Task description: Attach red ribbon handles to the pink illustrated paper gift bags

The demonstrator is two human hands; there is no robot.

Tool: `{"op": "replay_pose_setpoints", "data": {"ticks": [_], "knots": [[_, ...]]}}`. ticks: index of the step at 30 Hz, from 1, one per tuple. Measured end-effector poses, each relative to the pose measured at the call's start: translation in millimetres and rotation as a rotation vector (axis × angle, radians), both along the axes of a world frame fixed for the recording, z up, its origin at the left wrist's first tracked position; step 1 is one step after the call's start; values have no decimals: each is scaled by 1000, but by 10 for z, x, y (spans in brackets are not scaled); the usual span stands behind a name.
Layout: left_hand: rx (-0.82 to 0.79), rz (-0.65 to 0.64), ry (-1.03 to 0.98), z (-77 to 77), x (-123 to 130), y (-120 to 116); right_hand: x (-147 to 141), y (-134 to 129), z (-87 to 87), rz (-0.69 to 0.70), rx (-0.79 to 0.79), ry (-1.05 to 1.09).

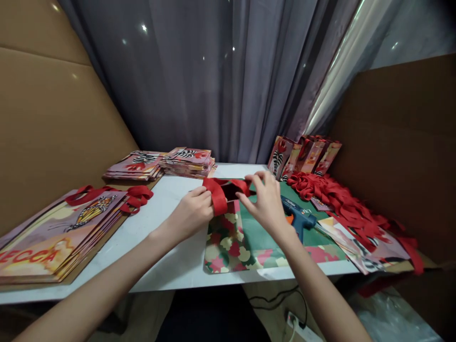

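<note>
A wide red ribbon point(218, 198) loops over what looks like the open top of a small paper bag, its dark inside point(231, 191) facing me. My left hand point(195, 205) is closed on the left end of the ribbon, fingers curled round it. At the opposite end, my right hand point(264, 197) pinches the ribbon between thumb and fingers. Both hands are above a green mat point(265, 228) with a camouflage border. Just right of my right hand lies a blue glue gun point(301, 216) with an orange trigger. The bag's lower part is mostly hidden.
Flat printed bags are stacked at left point(67, 228) and at the back point(188, 161). Upright bags point(302, 156) stand back right, behind a heap of red ribbons point(342, 199). Cardboard walls flank the white table point(167, 237). Cables and a power strip point(301, 327) lie below.
</note>
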State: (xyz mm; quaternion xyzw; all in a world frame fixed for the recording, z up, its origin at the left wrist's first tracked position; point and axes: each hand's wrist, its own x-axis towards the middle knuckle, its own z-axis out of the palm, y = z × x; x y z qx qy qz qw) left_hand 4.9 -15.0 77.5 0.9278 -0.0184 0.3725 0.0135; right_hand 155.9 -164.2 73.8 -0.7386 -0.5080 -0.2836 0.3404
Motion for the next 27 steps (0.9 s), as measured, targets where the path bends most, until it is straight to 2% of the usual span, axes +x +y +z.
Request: {"op": "replay_pose_setpoints", "data": {"ticks": [1, 2, 4, 7, 9, 11, 14, 16, 18, 20, 22, 24, 25, 26, 27], "knots": [[236, 23, 94, -132, 26, 17, -11, 36, -117, -11, -38, 11], [403, 57, 134, -259, 47, 23, -34, 71, -226, -4, -65, 22], [561, 169, 215, -484, 85, 16, -112, 122, -398, 55, -55, 57], [486, 306, 341, -717, 138, 13, -282, 120, -513, 211, 128, 177], [410, 365, 382, -792, 171, 46, -392, 54, -520, 326, 244, 278], [369, 404, 376, -807, 193, 104, -469, -57, -524, 408, 239, 358], [299, 433, 323, -741, 201, 200, -516, -242, -617, 457, 20, 561], [241, 448, 262, -673, 191, 252, -533, -306, -746, 540, -131, 864], [177, 465, 193, -612, 177, 291, -561, -280, -891, 683, -159, 1286], [105, 489, 126, -574, 161, 319, -579, -169, -1009, 792, -150, 1701], [37, 510, 81, -558, 142, 334, -521, -22, -1075, 829, -232, 1988], [-12, 520, 73, -555, 115, 341, -333, 101, -1083, 702, -232, 2018], [-28, 523, 81, -557, 98, 343, -194, 142, -1066, 562, -132, 1928], [-38, 524, 91, -558, 81, 343, -37, 165, -1036, 325, 90, 1752], [-42, 523, 106, -560, 63, 343, 120, 174, -997, 177, 252, 1629]]}}
